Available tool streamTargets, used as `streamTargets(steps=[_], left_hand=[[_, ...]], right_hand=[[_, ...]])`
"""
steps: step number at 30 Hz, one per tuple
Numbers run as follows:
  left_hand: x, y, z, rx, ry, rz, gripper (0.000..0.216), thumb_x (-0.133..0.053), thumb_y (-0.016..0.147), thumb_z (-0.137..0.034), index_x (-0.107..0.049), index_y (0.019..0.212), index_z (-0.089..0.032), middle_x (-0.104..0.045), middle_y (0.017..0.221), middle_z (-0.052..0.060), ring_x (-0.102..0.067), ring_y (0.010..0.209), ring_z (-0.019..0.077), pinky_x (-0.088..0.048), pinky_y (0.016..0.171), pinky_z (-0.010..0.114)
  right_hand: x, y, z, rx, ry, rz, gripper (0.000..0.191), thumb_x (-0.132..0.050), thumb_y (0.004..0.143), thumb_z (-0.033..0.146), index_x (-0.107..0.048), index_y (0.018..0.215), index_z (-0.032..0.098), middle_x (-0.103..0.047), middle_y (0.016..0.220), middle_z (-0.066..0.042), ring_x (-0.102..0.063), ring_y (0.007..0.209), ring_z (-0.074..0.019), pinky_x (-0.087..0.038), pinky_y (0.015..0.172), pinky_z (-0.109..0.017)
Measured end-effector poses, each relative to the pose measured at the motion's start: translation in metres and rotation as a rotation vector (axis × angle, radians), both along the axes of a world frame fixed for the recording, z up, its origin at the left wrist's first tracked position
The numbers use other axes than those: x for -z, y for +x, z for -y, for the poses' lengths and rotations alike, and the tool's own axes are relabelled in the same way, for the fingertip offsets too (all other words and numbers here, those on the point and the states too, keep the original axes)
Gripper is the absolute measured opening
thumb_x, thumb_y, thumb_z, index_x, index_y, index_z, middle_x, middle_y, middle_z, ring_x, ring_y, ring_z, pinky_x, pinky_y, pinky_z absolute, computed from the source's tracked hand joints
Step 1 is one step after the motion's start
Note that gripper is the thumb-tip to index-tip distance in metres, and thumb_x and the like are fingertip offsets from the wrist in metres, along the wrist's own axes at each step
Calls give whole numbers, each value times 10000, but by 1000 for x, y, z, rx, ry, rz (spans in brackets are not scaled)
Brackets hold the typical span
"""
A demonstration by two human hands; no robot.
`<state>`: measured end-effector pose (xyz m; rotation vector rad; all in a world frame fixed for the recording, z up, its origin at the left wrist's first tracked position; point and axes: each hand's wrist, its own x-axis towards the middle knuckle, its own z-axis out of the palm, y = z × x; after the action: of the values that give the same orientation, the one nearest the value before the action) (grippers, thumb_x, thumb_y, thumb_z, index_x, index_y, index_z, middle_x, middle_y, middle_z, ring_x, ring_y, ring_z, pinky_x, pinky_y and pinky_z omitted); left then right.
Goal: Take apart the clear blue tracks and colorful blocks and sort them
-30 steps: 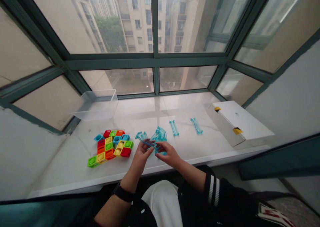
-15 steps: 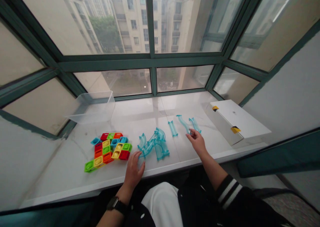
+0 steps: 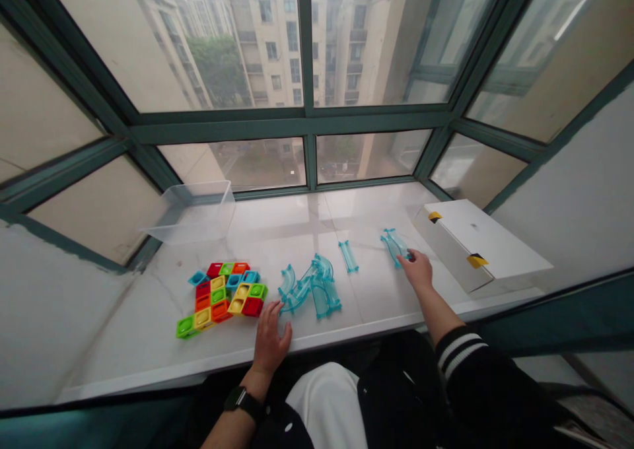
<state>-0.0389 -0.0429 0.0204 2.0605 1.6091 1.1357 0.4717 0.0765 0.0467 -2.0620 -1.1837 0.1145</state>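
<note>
My right hand [image 3: 417, 268] pinches the near end of a translucent blue wavy track piece [image 3: 395, 245]. That piece lies against or over another blue track piece; their edges run together and I cannot tell which is on top. Alone to their left is a short straight blue track piece [image 3: 349, 257]. My left hand [image 3: 271, 338] rests by the table's front edge with fingers apart, its fingertips beside a pile of blue track pieces [image 3: 310, 287]. Left of that pile lie red, yellow, green, orange and blue square blocks [image 3: 218, 296], close together.
A clear plastic bin [image 3: 198, 214] stands at the back left of the white tabletop [image 3: 297, 221]. At the right is a white box [image 3: 490, 241] with yellow-and-black tabs. Green-framed windows [image 3: 222, 131] enclose the far side.
My right hand has moved right with the wavy track piece, bringing it up to the rightmost track piece. The left hand stays by the pile. The view has shifted slightly.
</note>
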Motion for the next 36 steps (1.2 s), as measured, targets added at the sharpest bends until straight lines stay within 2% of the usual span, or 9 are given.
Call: streamTargets(steps=[7, 14, 23, 29, 33, 36], left_hand=[[5, -1, 0, 12, 18, -42, 555, -600, 895, -231, -529, 1445, -229, -566, 1451, 157, -503, 1409, 343, -368, 1228, 571], [2, -1, -1, 17, 3, -51, 553, -606, 884, -231, -537, 1432, -224, -576, 1438, 164, -515, 1397, 351, -383, 1216, 584], [0, 0, -1, 27, 15, -50, 547, -604, 889, -228, -540, 1431, -216, -575, 1433, 164, -522, 1386, 346, -383, 1216, 568], [1, -1, 1, 33, 12, -51, 532, -593, 908, -235, -517, 1434, -230, -564, 1441, 159, -514, 1389, 337, -377, 1215, 565], [-5, -2, 5, -17, 23, 8, 445, -591, 928, -292, -559, 1366, -219, -608, 1361, 160, -551, 1322, 341, -399, 1175, 572], [-23, 5, -1, -90, -23, 153, 377, -622, 920, -413, -637, 1244, -220, -657, 1244, 145, -592, 1216, 341, -442, 1108, 551]], right_hand=[[9, -1, -10, -22, -136, 83, 576, -684, 827, 522, -732, 1233, 115, -713, 1133, -175, -653, 932, -270, -504, 904, -379], [16, 0, -11, -42, -172, 114, 563, -702, 840, 501, -708, 1267, 134, -702, 1170, -170, -665, 936, -267, -510, 904, -377], [17, -1, -8, -47, -146, 173, 528, -692, 847, 521, -720, 1221, 150, -708, 1154, -179, -643, 1053, -304, -498, 941, -391], [-2, -5, -7, -45, -1, 50, 597, -609, 870, 640, -743, 1158, 134, -719, 1108, -178, -657, 998, -298, -517, 947, -435], [-24, -30, 0, -206, 122, -165, 648, -653, 839, 674, -722, 1216, 152, -704, 1159, -161, -689, 908, -249, -572, 869, -420], [-46, -66, 18, -499, 181, -330, 566, -720, 850, 599, -709, 1254, 203, -687, 1198, -122, -705, 927, -223, -602, 848, -410]])
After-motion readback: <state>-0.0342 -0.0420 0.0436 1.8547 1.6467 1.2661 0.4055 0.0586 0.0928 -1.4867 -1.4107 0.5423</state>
